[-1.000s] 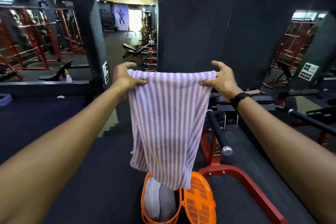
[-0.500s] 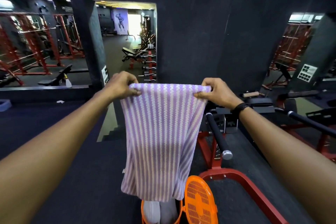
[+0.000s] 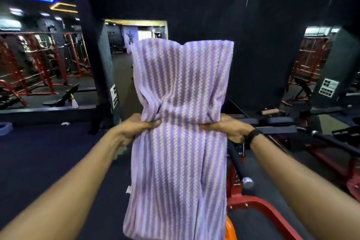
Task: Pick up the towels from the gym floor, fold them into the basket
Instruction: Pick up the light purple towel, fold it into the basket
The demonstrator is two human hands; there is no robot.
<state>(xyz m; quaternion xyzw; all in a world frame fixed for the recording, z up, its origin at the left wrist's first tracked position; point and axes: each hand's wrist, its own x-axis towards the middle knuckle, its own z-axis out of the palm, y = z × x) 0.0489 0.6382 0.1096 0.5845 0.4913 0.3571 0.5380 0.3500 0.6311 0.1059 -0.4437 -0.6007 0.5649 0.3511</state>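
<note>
Folding stage: towel (image 3: pixel 181 122) held in mid-air, partway through a lengthwise fold.
Left hand (image 3: pixel 134 128): pinched the towel's left edge at mid-height, fingers curled into the cloth.
Right hand (image 3: pixel 228 128): pinched the right edge at the same height, a dark wristband (image 3: pixel 253 135) on the wrist.
Change: half a second earlier both hands gripped the top corners and the towel hung straight down; the upper half then stood above the hands, its top edge thrown upward.
Meaning: judged as a flip to double the towel over itself before lowering it.
Basket (image 3: pixel 230 230): only an orange sliver showed below the towel's lower right corner, on the gym floor (image 3: pixel 58 161) beside a red frame (image 3: pixel 259 208).
Remaining: finish fold, place in basket.
</note>
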